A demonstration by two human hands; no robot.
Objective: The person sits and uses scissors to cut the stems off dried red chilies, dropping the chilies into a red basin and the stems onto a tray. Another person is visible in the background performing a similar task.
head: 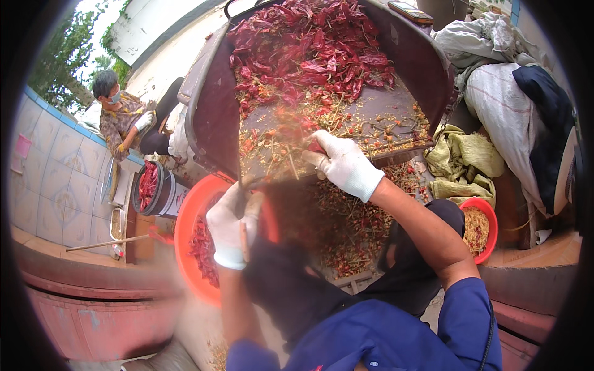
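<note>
Dried red chilies [320, 55] lie heaped in a dark maroon metal tray [209, 102] before me. Loose yellow seeds and stems [371, 125] cover its near floor. My right hand [341, 160], in a white glove, pinches a dried red chili piece [316, 146] over the tray's near edge; motion blur hides its outline. My left hand [233, 222], also gloved, grips a slim tool with a wooden handle [244, 241] at the tray's near left corner. Its far end is unclear. Below that hand stands an orange plastic basin [183, 241] containing red chilies [204, 259].
Stems and seeds [352, 232] litter the ground between my legs. A red bowl of seeds [478, 232] stands right, near green woven sacks [468, 153]. A black bucket of chilies [149, 188] sits left, near a seated masked person [121, 109]. A phone [410, 13] rests on the tray's rim.
</note>
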